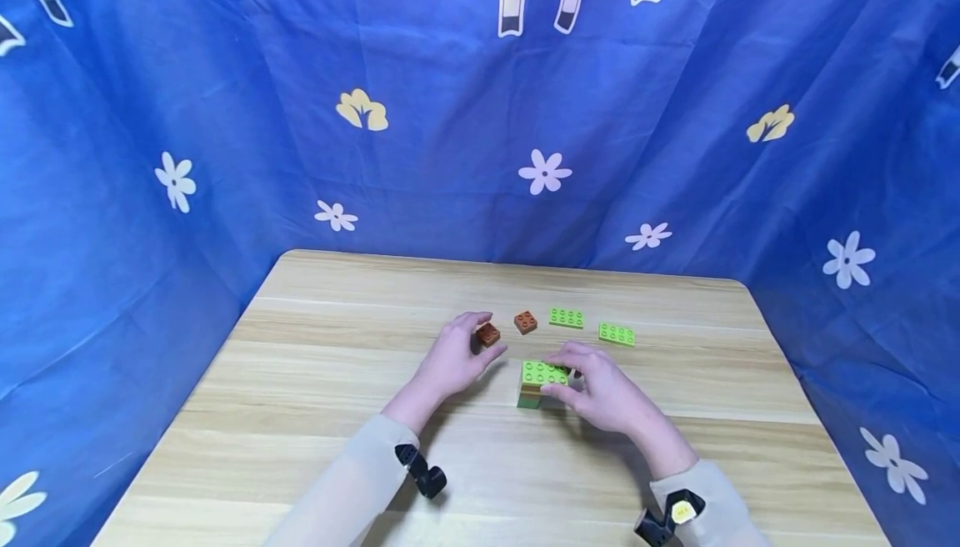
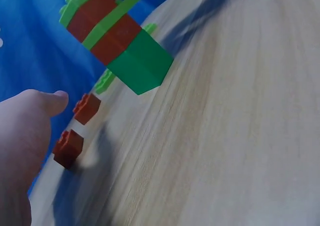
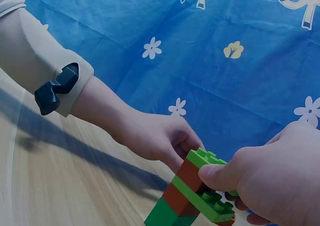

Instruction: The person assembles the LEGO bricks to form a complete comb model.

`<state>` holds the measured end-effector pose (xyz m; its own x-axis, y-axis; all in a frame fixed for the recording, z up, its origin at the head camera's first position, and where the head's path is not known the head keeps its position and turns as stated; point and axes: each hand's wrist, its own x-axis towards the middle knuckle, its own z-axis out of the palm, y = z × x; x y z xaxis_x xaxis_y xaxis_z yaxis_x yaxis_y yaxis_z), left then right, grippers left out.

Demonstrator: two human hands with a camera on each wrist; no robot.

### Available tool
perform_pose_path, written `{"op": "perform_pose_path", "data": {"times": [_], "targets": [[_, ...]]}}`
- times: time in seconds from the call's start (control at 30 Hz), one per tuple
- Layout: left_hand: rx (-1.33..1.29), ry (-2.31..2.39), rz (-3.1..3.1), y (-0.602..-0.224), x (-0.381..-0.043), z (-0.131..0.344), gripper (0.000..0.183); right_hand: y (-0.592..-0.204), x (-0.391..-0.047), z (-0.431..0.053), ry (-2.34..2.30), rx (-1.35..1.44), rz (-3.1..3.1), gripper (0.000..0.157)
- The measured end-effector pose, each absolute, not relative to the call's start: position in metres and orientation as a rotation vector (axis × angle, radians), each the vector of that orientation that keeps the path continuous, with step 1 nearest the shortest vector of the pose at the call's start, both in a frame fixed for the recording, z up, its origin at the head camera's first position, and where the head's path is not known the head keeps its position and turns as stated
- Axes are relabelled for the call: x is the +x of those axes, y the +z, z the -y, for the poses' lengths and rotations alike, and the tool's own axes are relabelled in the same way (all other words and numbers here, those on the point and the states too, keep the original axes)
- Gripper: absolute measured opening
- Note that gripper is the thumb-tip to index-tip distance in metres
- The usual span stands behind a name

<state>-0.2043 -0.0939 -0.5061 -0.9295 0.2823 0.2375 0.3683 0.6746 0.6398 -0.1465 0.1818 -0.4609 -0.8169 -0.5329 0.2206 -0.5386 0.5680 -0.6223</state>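
My right hand (image 1: 602, 390) pinches the upper part of a brick stack (image 1: 529, 397), thumb on the near side and fingers behind. In the left wrist view the stack (image 2: 120, 39) has a dark green base, then reddish-brown and thin light-green layers in turn, with light green on top. One thin layer juts out sideways in the right wrist view, under the right thumb (image 3: 212, 175). My left hand (image 1: 452, 355) reaches around a small brown brick (image 1: 488, 334), its thumb and fingers spread apart on either side. The left thumb (image 2: 52, 103) stands off from the bricks.
Just beyond the hands, a second brown brick (image 1: 526, 322) and two flat light-green bricks, one nearer the middle (image 1: 566, 318) and one farther right (image 1: 617, 334), lie on the wooden table (image 1: 337, 338). A blue patterned curtain (image 1: 450, 155) surrounds the table's back and sides.
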Motion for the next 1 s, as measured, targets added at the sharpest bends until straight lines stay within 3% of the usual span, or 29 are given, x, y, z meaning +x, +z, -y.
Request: {"op": "perform_pose_path", "data": {"times": [0.37, 1.0], "targets": [[-0.347, -1.075, 2.833, -0.523, -0.218, 0.094, 0.074, -0.463, -0.146, -0.182, 1.091, 0.937, 2.788, 0.044], [-0.436, -0.975, 2.816, -0.531, -0.223, 0.096, 0.051, -0.462, -0.147, -0.182, 1.096, 0.944, 2.783, 0.041]]}}
